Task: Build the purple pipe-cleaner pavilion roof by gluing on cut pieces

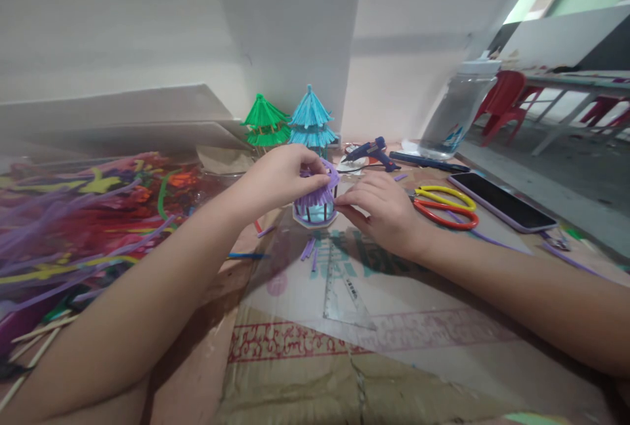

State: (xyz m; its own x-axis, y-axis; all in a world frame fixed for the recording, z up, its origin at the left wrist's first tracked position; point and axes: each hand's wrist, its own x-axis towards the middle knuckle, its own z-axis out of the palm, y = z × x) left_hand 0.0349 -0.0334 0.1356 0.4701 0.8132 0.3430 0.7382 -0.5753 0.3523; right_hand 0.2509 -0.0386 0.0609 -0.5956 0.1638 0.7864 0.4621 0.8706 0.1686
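Observation:
A small pavilion model (315,212) with a purple pipe-cleaner roof and dark posts stands on a pale base at the centre. My left hand (285,179) has its thumb and fingers pinched on the purple roof. At the model's right side is my right hand (381,208), thumb and index finger brought together near a post; anything between those fingertips is too small to tell. Short purple pieces (309,249) lie in front of the model. A clear triangular ruler (344,294) rests nearer to me.
Behind stand a green model (264,120) and a blue model (311,117). A glue gun (369,151), scissors (445,207), phone (502,201) and clear plastic jar (455,113) are at the right. Colourful pipe cleaners (98,215) pile up at the left.

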